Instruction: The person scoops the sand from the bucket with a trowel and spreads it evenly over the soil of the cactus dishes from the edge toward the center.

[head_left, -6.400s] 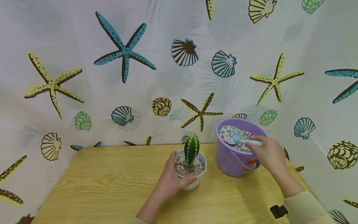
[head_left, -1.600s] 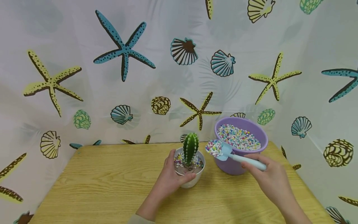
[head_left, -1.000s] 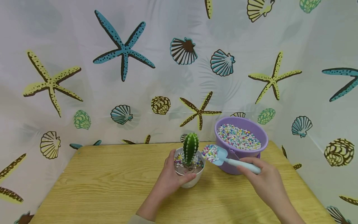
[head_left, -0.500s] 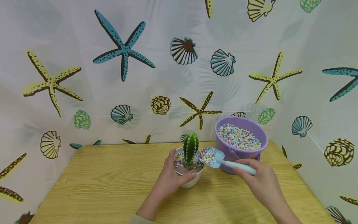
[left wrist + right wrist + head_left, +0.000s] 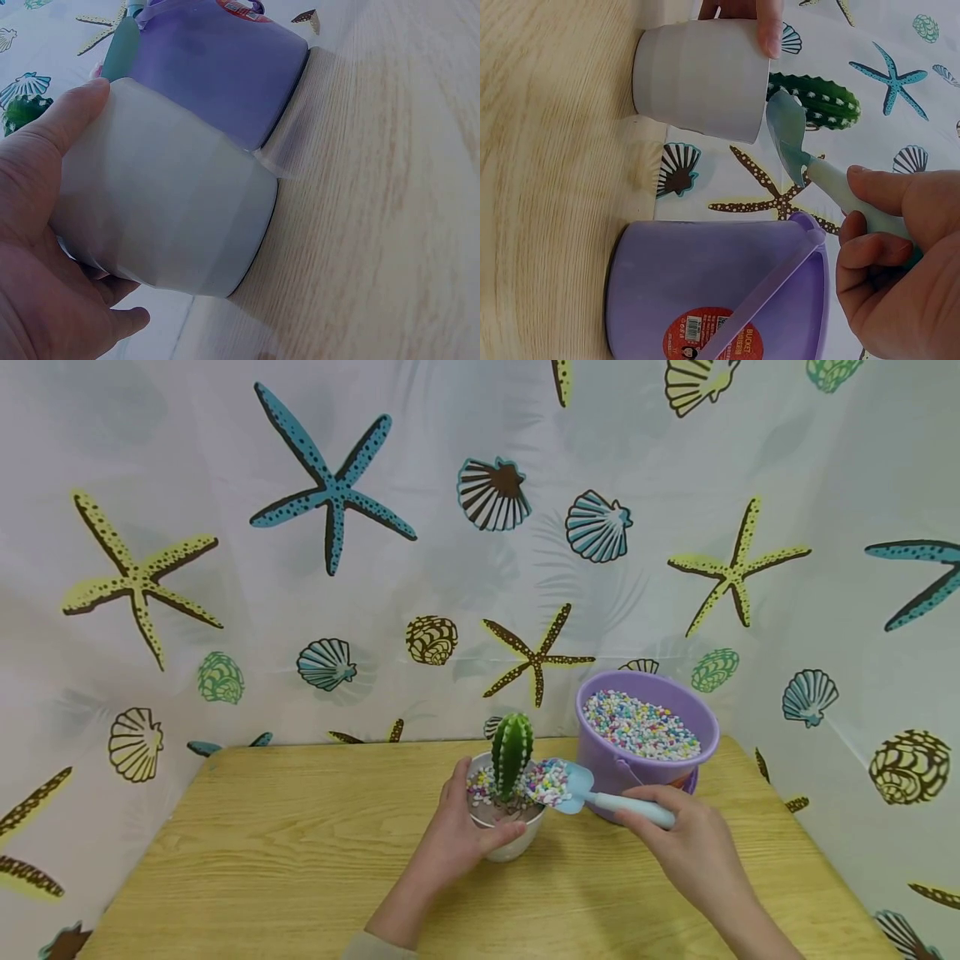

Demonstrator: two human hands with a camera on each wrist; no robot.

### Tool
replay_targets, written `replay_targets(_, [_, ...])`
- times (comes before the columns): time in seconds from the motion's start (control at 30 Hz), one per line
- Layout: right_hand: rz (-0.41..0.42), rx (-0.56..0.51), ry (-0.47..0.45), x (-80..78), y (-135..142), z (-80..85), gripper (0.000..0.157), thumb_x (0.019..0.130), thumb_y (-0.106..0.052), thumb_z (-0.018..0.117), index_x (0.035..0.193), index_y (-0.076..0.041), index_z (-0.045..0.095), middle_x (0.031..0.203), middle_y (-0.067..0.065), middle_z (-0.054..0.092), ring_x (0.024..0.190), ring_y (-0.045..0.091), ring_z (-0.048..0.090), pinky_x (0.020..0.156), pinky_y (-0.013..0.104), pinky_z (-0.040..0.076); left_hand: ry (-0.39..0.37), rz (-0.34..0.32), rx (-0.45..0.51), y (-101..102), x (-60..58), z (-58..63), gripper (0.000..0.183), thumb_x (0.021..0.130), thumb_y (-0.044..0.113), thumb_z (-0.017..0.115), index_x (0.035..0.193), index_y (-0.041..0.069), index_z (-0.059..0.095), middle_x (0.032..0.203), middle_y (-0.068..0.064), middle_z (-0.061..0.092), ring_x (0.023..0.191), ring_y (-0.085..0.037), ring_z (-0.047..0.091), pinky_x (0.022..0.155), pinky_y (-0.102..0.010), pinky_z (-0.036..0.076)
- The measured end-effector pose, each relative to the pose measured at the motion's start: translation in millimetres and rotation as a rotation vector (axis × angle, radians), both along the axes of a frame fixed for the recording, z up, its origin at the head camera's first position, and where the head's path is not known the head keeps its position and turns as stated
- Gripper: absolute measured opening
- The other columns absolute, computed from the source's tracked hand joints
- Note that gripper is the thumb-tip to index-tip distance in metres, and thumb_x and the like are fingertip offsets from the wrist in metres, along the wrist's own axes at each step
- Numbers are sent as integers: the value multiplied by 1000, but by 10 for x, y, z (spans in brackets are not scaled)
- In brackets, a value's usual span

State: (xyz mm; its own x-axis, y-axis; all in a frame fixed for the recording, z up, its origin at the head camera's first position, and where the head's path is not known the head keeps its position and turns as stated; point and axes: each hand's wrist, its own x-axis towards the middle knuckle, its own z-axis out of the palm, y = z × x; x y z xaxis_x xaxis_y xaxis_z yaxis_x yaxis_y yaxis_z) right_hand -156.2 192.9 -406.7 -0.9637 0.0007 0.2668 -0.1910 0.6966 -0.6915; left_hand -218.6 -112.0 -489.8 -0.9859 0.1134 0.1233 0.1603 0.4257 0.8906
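A green cactus (image 5: 512, 755) stands in a white pot (image 5: 512, 848) on the table, with colourful pebbles (image 5: 481, 784) and greyish soil around its base. My left hand (image 5: 458, 845) grips the pot from its left side, thumb along the front, fingers around the far side. In my right hand (image 5: 686, 832) is the handle of a light blue toy shovel (image 5: 577, 787). Its blade carries a heap of coloured pebbles (image 5: 548, 781) and overlaps the pot's right rim. In the right wrist view the shovel blade (image 5: 787, 124) sits right at the pot's mouth, close to the cactus.
A purple bucket (image 5: 600, 774) filled with coloured pebbles (image 5: 642, 727) stands behind and right of the pot, its handle hanging down in front. The wooden table (image 5: 285, 827) meets a curtain (image 5: 420, 568) printed with starfish and shells at the back and sides.
The shovel, earlier dipped in the bucket's pebbles, came out loaded and has moved left and down to the pot's rim. My left hand keeps its grip on the pot.
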Motion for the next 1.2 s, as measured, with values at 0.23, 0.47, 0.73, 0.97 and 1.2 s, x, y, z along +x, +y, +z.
replay_targets(0.23, [6, 33, 47, -8, -35, -16, 22, 98, -29, 88, 117, -20, 84, 105, -2, 80, 82, 17, 62, 69, 32, 53, -3, 0, 5, -1, -4, 0, 131, 83, 49, 98, 176, 9, 15, 170, -32, 31, 150, -53, 44, 120, -68, 40])
replay_targets(0.47, [4, 87, 102, -15, -76, -24, 20, 97, -28, 89, 115, -21, 84, 103, -5, 79, 81, 15, 63, 72, 35, 53, -5, 0, 6, -2, -5, -2, 131, 83, 49, 98, 176, 10, 15, 169, -32, 32, 150, -54, 44, 120, -69, 40])
replay_targets(0.73, [15, 138, 173, -25, -103, -54, 19, 95, -23, 91, 113, -19, 85, 104, -7, 79, 82, 14, 64, 75, 39, 54, -6, 3, 4, 1, 7, 8, 132, 82, 50, 99, 176, 8, 15, 169, -33, 32, 150, -54, 44, 120, -69, 40])
replay_targets(0.97, [22, 163, 218, -18, -100, -86, 20, 94, -20, 92, 112, -17, 85, 104, -6, 79, 83, 15, 66, 75, 40, 55, -6, 2, 7, 9, 11, -10, 132, 83, 50, 98, 176, 7, 14, 169, -33, 32, 150, -54, 44, 121, -68, 39])
replay_targets(1.2, [22, 191, 256, 4, -119, -68, 22, 93, -20, 93, 112, -14, 84, 103, -2, 79, 84, 17, 68, 74, 43, 56, 22, 20, -7, 39, 4, -15, 131, 82, 50, 98, 174, 6, 16, 166, -34, 35, 148, -54, 45, 120, -68, 41])
